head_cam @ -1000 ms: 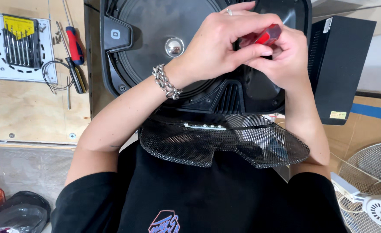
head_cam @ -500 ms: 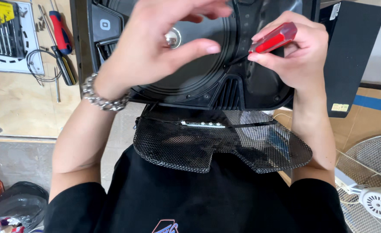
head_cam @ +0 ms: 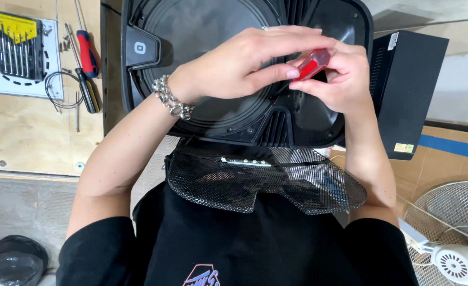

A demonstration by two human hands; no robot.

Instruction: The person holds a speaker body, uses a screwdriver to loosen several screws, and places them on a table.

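The right hand [head_cam: 345, 79] is closed around the red handle of a screwdriver [head_cam: 312, 63], fingers wrapped about it so that only the handle's top shows; its shaft and tip are hidden behind the fingers. The left hand [head_cam: 244, 61] reaches across from the other side, thumb and forefinger pinched onto the same red handle, the remaining fingers arched over it. Both hands hover directly above the black speaker housing [head_cam: 234, 114], which lies on the desk [head_cam: 22, 137] under and around them, its round recess beneath the left palm.

To do this well, the person would probably keep the tool upright and pressed square into the fastener, one hand steadying while the other turns, since the tip cannot be seen. A black mesh grille [head_cam: 265, 182] rests on the near side of the wrists, against the person's shirt. Beyond the left wrist lie a precision screwdriver set [head_cam: 19, 47] and a larger red-and-black screwdriver [head_cam: 87, 58].
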